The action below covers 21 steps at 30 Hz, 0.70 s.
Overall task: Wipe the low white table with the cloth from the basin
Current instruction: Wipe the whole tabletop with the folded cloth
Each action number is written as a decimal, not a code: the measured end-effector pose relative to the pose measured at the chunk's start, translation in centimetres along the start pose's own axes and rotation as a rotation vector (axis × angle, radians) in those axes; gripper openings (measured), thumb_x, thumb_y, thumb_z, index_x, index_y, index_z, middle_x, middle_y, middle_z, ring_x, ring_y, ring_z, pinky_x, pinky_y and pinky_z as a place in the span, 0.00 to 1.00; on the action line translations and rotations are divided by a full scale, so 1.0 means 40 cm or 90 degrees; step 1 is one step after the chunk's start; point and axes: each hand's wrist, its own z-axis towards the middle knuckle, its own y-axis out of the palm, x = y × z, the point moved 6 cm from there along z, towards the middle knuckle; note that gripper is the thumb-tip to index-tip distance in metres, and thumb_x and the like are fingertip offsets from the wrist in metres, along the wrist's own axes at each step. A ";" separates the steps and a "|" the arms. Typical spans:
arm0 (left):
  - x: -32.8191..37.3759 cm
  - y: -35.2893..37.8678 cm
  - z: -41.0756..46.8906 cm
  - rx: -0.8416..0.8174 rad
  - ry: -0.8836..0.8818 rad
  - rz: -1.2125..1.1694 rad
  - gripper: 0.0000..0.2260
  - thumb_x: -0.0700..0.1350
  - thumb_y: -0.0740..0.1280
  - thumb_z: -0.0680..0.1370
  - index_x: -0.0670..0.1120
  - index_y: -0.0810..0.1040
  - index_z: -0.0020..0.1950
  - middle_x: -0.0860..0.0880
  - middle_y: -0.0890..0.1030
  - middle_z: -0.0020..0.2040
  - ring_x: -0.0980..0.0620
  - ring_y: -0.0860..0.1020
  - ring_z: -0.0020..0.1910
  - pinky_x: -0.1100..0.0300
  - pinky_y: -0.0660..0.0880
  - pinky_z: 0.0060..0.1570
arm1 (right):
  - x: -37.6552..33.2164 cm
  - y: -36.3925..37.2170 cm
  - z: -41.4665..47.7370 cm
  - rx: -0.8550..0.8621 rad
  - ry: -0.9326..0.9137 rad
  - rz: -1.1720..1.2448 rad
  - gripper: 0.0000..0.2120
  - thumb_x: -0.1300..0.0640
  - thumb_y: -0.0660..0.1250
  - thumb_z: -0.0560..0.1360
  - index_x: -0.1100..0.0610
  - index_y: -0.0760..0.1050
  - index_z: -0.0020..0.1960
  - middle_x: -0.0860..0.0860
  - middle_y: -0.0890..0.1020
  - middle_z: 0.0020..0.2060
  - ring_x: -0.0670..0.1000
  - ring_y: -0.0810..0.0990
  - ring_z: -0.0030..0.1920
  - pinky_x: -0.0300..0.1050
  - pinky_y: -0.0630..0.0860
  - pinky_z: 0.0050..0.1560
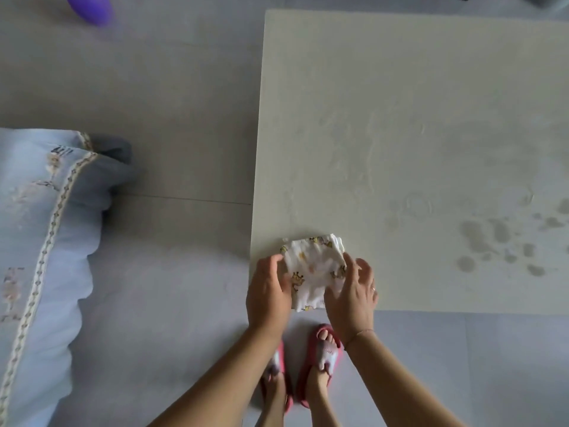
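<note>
A folded white cloth [314, 266] with small yellow animal prints lies on the near left corner of the low white table [415, 103]. My left hand [269, 295] holds its left edge, and my right hand [352, 291] holds its right edge, fingers curled onto the fabric. Damp smears and grey wet blotches [489, 238] mark the tabletop to the right of the cloth. No basin is in view.
A pale blue cushion [40, 241] with embroidered trim lies on the floor at the left. A purple object [89, 7] sits at the top left. My feet in pink slippers [320, 359] stand on the grey tiled floor by the table's near edge.
</note>
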 end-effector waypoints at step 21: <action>-0.151 0.031 0.077 -0.094 -0.089 -0.171 0.23 0.49 0.52 0.82 0.54 0.52 0.77 0.53 0.59 0.76 0.54 0.64 0.71 0.71 0.60 0.60 | -0.164 0.251 -0.009 -0.044 -0.508 -0.352 0.27 0.42 0.50 0.77 0.49 0.61 0.74 0.48 0.63 0.74 0.57 0.56 0.75 0.61 0.49 0.72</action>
